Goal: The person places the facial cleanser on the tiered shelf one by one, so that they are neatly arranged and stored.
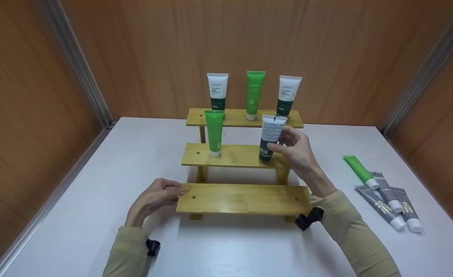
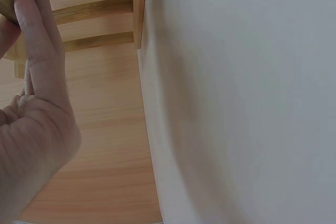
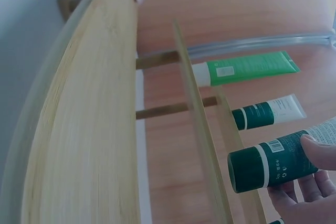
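My right hand (image 1: 299, 154) pinches a white and dark green tube (image 1: 271, 132), cap down and back label facing me, over the right part of the middle step. In the right wrist view the tube's dark cap (image 3: 247, 169) points toward the board. My left hand (image 1: 158, 195) grips the left end of the lowest step of a three-tier bamboo stand (image 1: 242, 198), thumb on top; the left wrist view shows its fingers (image 2: 42, 56) at the board's corner. A green tube (image 1: 214, 130) stands on the left of the middle step.
On the top step stand a white and green tube (image 1: 218, 90), a green tube (image 1: 254, 94) and another white and green tube (image 1: 288, 94). On the white table at right lie a green tube (image 1: 359, 169) and several grey tubes (image 1: 380, 206). Wood panels enclose the table.
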The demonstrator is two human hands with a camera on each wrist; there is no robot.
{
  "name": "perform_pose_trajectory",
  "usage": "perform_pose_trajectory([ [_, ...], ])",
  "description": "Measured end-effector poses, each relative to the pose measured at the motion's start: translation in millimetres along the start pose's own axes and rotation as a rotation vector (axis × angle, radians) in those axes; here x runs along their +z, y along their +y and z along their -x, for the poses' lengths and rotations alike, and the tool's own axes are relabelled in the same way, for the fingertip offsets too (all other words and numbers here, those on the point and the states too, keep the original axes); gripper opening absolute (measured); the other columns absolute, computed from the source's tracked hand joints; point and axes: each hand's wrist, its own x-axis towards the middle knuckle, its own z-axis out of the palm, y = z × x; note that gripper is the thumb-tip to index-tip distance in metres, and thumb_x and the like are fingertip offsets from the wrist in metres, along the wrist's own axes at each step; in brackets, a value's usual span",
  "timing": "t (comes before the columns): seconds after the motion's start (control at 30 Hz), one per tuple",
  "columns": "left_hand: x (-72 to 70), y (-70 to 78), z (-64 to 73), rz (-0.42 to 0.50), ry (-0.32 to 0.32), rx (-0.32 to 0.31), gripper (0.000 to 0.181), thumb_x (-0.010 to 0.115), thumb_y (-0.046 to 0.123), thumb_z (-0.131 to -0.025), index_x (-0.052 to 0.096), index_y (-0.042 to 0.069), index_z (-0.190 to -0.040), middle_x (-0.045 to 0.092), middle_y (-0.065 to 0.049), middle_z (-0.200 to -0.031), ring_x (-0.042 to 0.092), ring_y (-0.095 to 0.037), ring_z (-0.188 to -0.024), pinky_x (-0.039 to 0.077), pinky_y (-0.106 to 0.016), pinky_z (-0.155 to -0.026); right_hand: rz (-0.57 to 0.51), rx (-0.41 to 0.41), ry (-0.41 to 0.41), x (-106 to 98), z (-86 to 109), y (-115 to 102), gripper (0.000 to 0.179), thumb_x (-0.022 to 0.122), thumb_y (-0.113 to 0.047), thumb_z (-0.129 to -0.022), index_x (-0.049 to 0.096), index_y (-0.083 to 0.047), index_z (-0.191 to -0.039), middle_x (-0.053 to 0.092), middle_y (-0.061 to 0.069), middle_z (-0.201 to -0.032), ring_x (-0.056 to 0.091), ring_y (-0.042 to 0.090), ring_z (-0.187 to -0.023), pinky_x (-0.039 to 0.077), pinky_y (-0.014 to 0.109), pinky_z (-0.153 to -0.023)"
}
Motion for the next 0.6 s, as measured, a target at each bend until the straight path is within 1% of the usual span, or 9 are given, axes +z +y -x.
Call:
perform_pose_trajectory([
  [0.13,0.6,0.2,1.5,0.008,0.012,0.006,0.059,0.071,0.02,-0.093,0.049,-0.019,-0.131,0.074,-0.009,-0.102,0.074,-0.016,-0.091,0.062,-0.028,-0.084,-0.016,0.005,-0.007,6,-3.1,2,0.055,0.07,0.005,-0.089,0.051,-0.002,-0.14,0.057,0.011,-0.138,0.055,0.02,-0.119,0.05,0.024,-0.102],
  [0.23,1.3,0.0,1.6,0.003,0.021,0.007,0.062,0.072,0.02,-0.093,0.046,-0.02,-0.133,0.073,-0.011,-0.106,0.073,-0.016,-0.092,0.062,-0.029,-0.084,-0.031,0.006,-0.01,10,-5.5,4,0.054,0.07,0.006,-0.089,0.051,-0.001,-0.138,0.058,0.011,-0.136,0.056,0.02,-0.118,0.051,0.023,-0.099],
  [0.4,1.7,-0.3,0.7,0.0,0.022,-0.001,0.06,0.071,0.021,-0.093,0.048,-0.019,-0.131,0.073,-0.009,-0.103,0.074,-0.016,-0.09,0.062,-0.028,-0.083,-0.073,0.008,-0.003,17,-8.4,5,0.052,0.07,0.009,-0.087,0.053,0.0,-0.135,0.06,0.01,-0.132,0.058,0.019,-0.118,0.053,0.023,-0.098],
  [0.6,1.5,-0.1,0.7,0.006,0.011,0.003,0.057,0.071,0.02,-0.093,0.05,-0.019,-0.13,0.074,-0.006,-0.099,0.074,-0.015,-0.089,0.062,-0.027,-0.082,-0.071,0.007,0.011,22,-10.7,6,0.05,0.069,0.011,-0.087,0.053,0.0,-0.134,0.059,0.012,-0.135,0.057,0.018,-0.118,0.052,0.024,-0.099],
])
